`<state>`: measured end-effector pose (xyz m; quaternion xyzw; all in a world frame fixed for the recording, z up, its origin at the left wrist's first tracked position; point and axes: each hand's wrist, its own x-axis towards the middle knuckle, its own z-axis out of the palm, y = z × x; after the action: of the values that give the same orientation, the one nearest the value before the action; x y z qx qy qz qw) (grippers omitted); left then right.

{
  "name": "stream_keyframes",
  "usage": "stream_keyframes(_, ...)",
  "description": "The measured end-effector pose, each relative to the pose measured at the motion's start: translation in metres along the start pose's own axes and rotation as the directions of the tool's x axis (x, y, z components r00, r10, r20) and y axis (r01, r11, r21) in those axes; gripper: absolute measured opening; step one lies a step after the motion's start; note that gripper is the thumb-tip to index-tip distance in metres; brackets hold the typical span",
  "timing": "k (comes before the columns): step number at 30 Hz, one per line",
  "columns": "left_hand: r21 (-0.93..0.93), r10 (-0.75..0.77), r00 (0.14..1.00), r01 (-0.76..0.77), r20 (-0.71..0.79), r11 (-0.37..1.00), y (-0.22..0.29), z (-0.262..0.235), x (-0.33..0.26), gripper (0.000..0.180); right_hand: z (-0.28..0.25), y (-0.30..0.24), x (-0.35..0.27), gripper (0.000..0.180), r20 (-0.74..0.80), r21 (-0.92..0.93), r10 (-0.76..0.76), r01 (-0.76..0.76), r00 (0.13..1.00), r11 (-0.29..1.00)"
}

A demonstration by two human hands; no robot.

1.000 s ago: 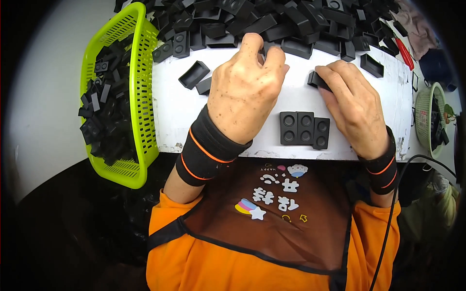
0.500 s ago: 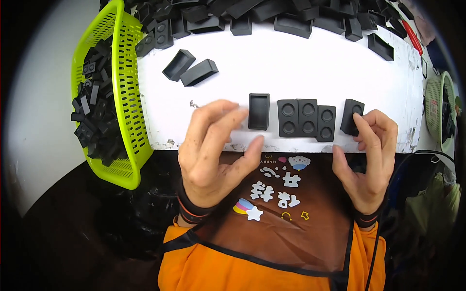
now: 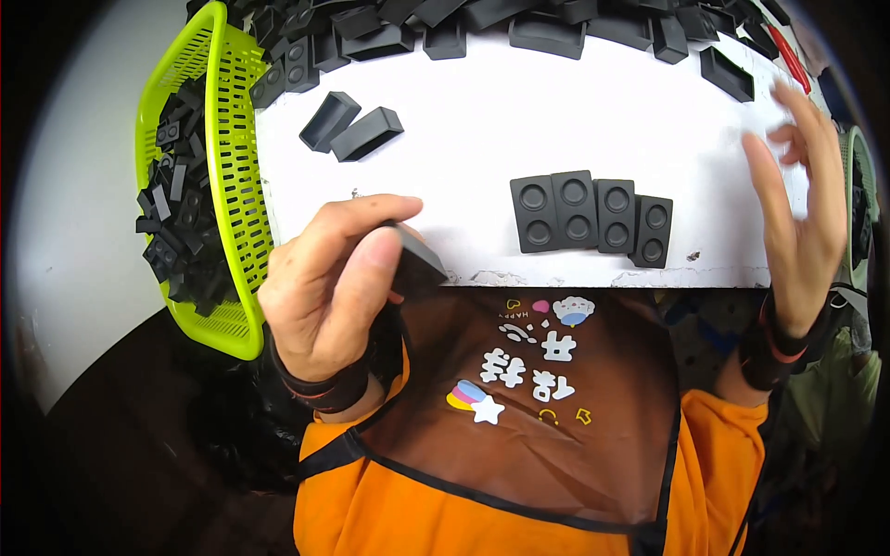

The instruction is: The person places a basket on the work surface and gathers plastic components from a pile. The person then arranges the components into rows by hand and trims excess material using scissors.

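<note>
Between the thumb and fingers of my left hand (image 3: 329, 278) is a black rectangular rubber block (image 3: 419, 264), held tilted at the table's near edge; most of its faces are hidden. My right hand (image 3: 805, 199) is lifted over the right end of the white tabletop, its fingers apart with nothing in them and slightly blurred. Several black blocks (image 3: 577, 211) lie side by side near the front edge, each with two round recesses facing up. At the left, two hollow black blocks (image 3: 368, 135) rest against each other.
A green slotted basket (image 3: 215, 167) full of small black pieces stands at the left. Many black blocks (image 3: 547, 35) are heaped along the far edge. Beyond my right hand are a red-handled tool (image 3: 788, 57) and a pale green basket (image 3: 858, 153).
My left hand has picked up the hollow block and drawn it left toward me. The block under my right hand now lies against the row, and that hand has moved right and away.
</note>
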<state>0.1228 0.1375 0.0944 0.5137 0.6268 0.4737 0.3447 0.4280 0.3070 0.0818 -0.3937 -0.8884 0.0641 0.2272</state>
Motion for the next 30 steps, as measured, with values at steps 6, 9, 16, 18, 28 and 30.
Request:
stream_keyframes(6,0.43,0.247,0.944,-0.32,0.219,0.844,-0.031,0.024,0.029,0.016,0.038,0.021,0.019,0.04,0.047,-0.186,-0.17,0.176,0.984,0.967)
stream_keyframes(9,0.378,0.117,0.992,-0.122,0.038,0.918,-0.023,0.035,0.021,0.024,0.023,-0.008,-0.009,0.03,-0.03,0.465,0.217,-0.178,0.976,0.867)
stream_keyframes(16,0.568,0.327,0.905,-0.424,0.271,0.706,-0.013,0.037,0.027,0.068,0.012,-0.038,-0.045,0.027,0.064,0.247,0.163,-0.174,0.985,0.953)
stream_keyframes(18,0.572,0.339,0.882,-0.471,0.328,0.672,-0.01,0.05,0.028,0.087,0.009,-0.032,-0.053,0.031,0.039,0.214,0.415,-0.413,0.909,0.885)
stream_keyframes(28,0.523,0.393,0.827,-0.559,0.402,0.643,-0.019,0.08,0.033,0.064,0.015,-0.059,-0.042,0.051,0.179,0.446,0.069,-0.144,0.981,0.883)
stream_keyframes(30,0.487,0.423,0.798,-0.599,0.43,0.635,-0.017,0.079,0.036,0.063,0.014,-0.055,-0.039,0.061,0.206,0.447,-0.006,-0.089,0.978,0.89)
